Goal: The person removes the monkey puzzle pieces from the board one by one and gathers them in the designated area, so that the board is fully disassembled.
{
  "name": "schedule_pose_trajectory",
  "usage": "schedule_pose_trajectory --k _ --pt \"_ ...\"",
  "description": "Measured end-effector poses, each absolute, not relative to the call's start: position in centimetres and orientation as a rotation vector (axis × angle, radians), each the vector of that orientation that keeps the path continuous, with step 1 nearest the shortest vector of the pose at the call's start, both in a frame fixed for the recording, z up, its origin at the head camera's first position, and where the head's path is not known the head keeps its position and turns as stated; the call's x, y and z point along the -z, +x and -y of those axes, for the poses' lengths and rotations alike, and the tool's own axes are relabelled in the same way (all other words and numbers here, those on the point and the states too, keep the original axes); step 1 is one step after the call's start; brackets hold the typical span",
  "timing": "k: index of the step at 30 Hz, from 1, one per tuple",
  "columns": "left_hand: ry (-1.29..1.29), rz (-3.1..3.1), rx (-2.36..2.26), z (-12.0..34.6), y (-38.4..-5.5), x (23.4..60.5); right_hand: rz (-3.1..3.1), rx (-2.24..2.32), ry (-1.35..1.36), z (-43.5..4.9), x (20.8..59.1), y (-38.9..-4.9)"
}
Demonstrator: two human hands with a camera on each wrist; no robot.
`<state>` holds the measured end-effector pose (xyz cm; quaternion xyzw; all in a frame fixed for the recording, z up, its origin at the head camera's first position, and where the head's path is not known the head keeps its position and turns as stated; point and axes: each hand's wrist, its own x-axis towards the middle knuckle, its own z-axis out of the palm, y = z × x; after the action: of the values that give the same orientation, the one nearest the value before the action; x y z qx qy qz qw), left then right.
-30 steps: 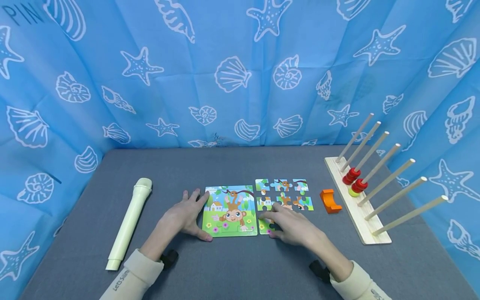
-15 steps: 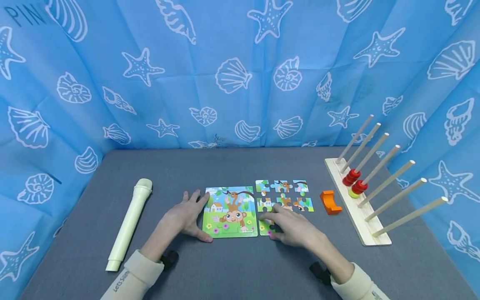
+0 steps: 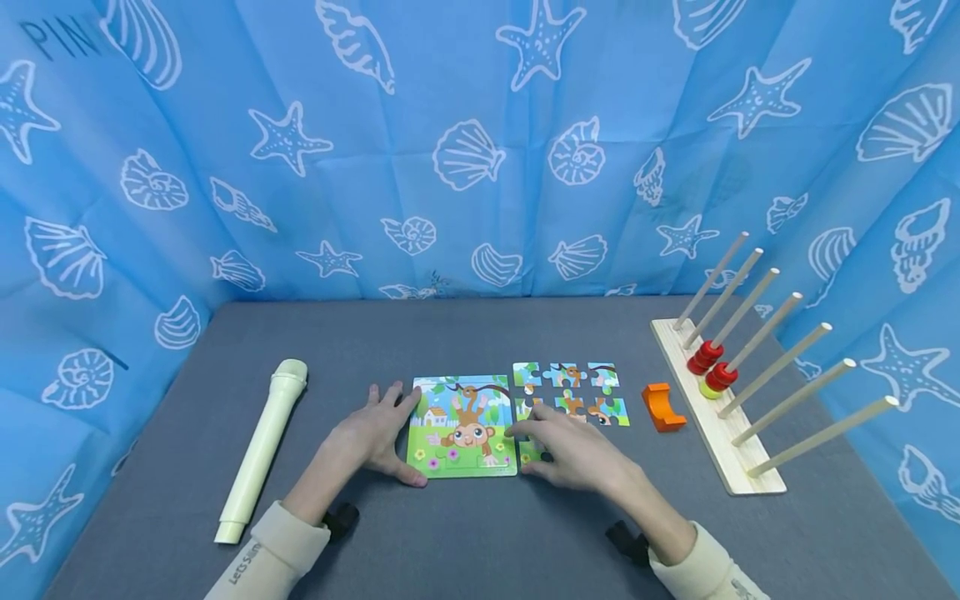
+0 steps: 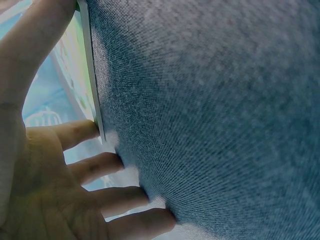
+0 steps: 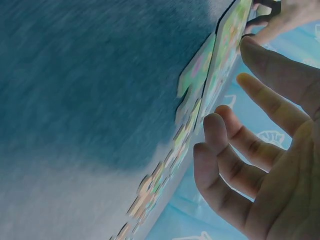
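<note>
A square puzzle board [image 3: 457, 446] with a monkey picture lies flat on the table. My left hand [image 3: 367, 435] spreads along its left side, thumb at the near corner and index finger at the far corner. In the left wrist view, the fingertips touch the board's edge [image 4: 91, 70]. My right hand [image 3: 576, 447], fingers loosely bent and holding nothing, hovers over the board's right edge and the nearest loose jigsaw pieces. Several such pieces [image 3: 569, 375] lie in rows beside the board. A green piece [image 5: 195, 70] in the near row is partly hidden under the right hand in the head view.
A pale green toy microphone [image 3: 262, 450] lies at the left. On the right are an orange curved block [image 3: 662, 407] and a wooden peg rack [image 3: 738, 442] with upright rods and red and yellow beads [image 3: 720, 377]. A blue shell-print curtain [image 3: 375, 167] stands behind the table [image 3: 420, 542].
The right hand has lifted slightly off the near-row pieces and shifted left, its index finger now over the board's right edge. The left hand keeps its place.
</note>
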<state>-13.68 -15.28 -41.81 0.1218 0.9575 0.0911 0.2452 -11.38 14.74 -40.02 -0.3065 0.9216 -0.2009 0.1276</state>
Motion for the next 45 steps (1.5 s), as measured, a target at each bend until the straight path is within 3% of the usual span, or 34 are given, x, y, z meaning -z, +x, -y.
schedule_pose_trajectory --k 29,45 --pt "0.338 -2.621 -0.243 15.3 -13.7 41.9 -2.555 0.601 -0.898 -7.4 41.2 -12.8" --pt "0.334 -2.628 -0.247 15.3 -13.6 42.1 -2.542 0.58 -0.84 -6.8 41.4 -12.5"
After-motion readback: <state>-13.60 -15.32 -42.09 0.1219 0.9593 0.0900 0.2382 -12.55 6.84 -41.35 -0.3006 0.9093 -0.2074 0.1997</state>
